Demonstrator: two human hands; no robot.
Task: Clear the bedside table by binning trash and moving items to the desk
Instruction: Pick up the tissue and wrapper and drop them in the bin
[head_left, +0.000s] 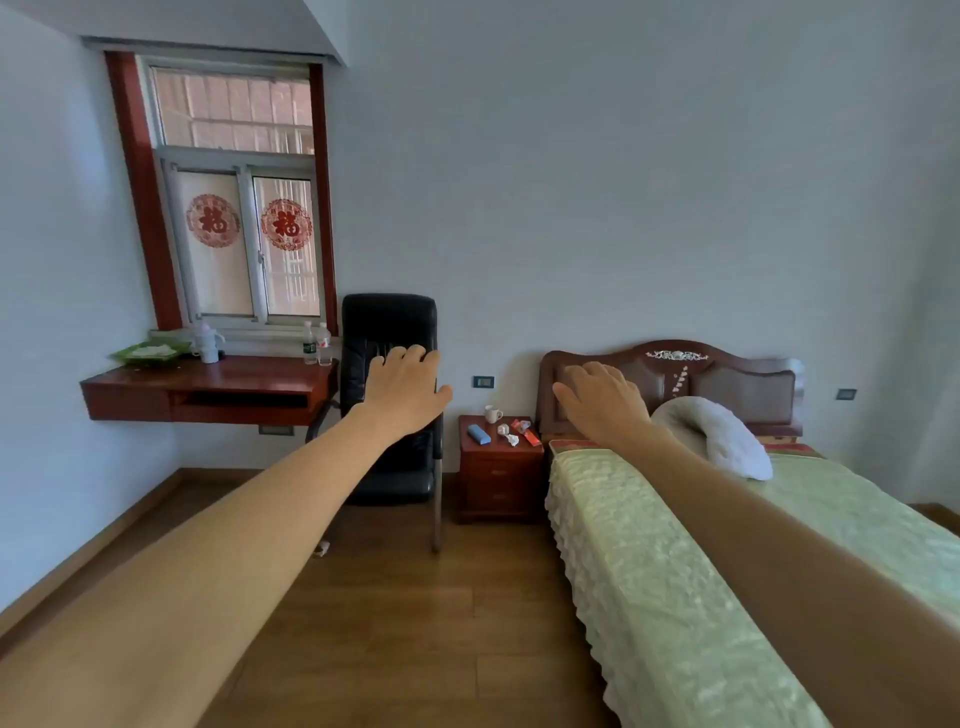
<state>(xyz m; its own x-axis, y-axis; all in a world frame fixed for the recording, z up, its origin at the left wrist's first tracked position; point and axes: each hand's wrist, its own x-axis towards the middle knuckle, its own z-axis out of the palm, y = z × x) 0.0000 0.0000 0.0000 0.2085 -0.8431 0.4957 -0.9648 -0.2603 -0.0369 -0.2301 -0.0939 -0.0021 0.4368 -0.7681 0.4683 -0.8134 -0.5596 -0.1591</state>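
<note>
Both hands are raised with fingers spread wide and holding nothing: the left hand (402, 392) before the black leather chair (389, 395), the right hand (602, 402) before the dark wooden headboard (727, 379). The small red-brown wooden bedside counter (498, 470) stands well beyond and between them, bearing a white mug (492, 414), a blue oblong case (478, 434), crumpled white paper (509, 435) and a red packet (525, 432). Neither hand looks clearly nearer, and the red-brown wall-mounted desk counter (208, 392) lies to the left under the window.

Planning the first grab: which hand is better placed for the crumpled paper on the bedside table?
Probably right: the right hand hangs nearer the crumpled paper; the left hand is over the chair. Both are empty.
</note>
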